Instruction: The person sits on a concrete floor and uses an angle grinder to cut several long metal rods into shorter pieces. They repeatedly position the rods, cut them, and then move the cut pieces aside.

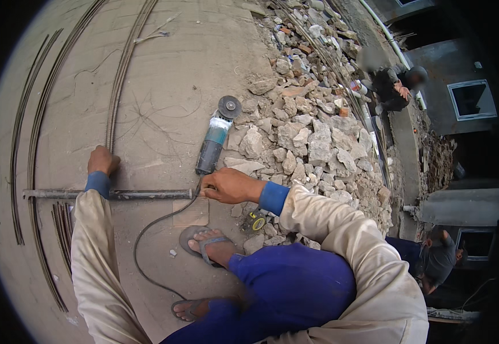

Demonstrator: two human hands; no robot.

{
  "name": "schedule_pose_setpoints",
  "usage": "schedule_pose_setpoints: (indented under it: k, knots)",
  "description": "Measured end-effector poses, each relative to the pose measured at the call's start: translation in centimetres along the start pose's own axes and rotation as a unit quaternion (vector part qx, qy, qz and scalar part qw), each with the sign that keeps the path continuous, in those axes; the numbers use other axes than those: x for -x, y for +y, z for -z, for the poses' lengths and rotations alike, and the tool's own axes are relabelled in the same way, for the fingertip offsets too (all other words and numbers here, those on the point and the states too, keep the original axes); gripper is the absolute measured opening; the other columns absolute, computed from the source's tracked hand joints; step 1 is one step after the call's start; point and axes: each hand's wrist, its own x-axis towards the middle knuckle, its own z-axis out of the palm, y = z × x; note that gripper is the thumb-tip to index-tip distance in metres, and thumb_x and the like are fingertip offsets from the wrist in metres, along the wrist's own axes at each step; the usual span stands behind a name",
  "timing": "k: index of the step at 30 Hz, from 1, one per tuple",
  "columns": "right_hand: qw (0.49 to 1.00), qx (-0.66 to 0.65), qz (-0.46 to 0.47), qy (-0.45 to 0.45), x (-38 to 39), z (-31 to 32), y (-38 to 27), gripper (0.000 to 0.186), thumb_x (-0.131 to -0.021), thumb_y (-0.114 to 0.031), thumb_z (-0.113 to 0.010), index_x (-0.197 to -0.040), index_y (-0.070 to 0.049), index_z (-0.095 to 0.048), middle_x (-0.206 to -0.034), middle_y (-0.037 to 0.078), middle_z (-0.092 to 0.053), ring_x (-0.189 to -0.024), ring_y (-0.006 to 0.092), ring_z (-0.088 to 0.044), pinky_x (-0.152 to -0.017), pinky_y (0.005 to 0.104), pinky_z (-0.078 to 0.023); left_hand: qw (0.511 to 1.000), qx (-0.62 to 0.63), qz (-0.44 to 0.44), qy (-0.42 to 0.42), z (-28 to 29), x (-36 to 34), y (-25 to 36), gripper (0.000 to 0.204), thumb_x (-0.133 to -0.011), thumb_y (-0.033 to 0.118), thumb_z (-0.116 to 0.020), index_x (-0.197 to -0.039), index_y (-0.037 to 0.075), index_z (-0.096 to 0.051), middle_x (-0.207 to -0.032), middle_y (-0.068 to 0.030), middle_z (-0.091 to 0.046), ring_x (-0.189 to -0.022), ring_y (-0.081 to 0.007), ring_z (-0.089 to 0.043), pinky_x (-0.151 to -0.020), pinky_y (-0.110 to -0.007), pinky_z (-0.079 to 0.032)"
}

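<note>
My left hand point(103, 160) is closed around the near end of a bundle of thin steel rebar point(122, 80) lying on the ground. Just below it, a dark metal pipe point(146, 195) lies crosswise, passing under my left forearm. My right hand point(231, 185) has its fingers curled at the black power cord point(196, 188), close to the tail of an angle grinder point(211, 143). The teal and black grinder rests on the ground, its cutting disc point(230, 106) pointing away from me. Part of what my fingers grip is hidden.
Broken concrete rubble point(312, 137) is heaped along the right. More long rebar point(37, 126) and short rods point(62, 229) lie at left. Beside my sandalled foot point(212, 246) are a square tile point(192, 213) and a yellow-black tape measure point(255, 221). Two people point(391, 89) are at the far right.
</note>
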Motion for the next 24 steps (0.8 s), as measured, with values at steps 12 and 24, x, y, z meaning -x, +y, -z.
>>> schedule_pose_setpoints:
  k: [12,24]
  knots:
    - [1.0,-0.026,-0.003,-0.005,0.7,0.8,-0.9,0.029,-0.102,-0.032,-0.068,-0.107,-0.004,-0.073,-0.088,0.021,-0.075,-0.082,0.0416,-0.073,-0.075,0.0491,-0.056,0.879,0.406,0.065,-0.242,5.1,0.9,-0.3,0.056,-0.114,0.038,-0.052,-0.151,-0.005,-0.047,-0.096,-0.016,-0.078,-0.079,-0.0227,-0.079,-0.066,-0.031,-0.067]
    - [0.996,-0.069,0.055,0.015,-5.6,0.0,-4.6,0.031,-0.104,-0.034,-0.066,-0.108,-0.004,-0.074,-0.092,0.021,-0.075,-0.086,0.0405,-0.074,-0.078,0.0464,-0.056,0.799,0.549,0.054,-0.241,3.6,1.4,1.3,0.038,-0.119,0.037,-0.041,-0.098,0.008,-0.054,-0.078,-0.0023,-0.055,-0.062,-0.0145,-0.052,-0.057,-0.032,-0.054]
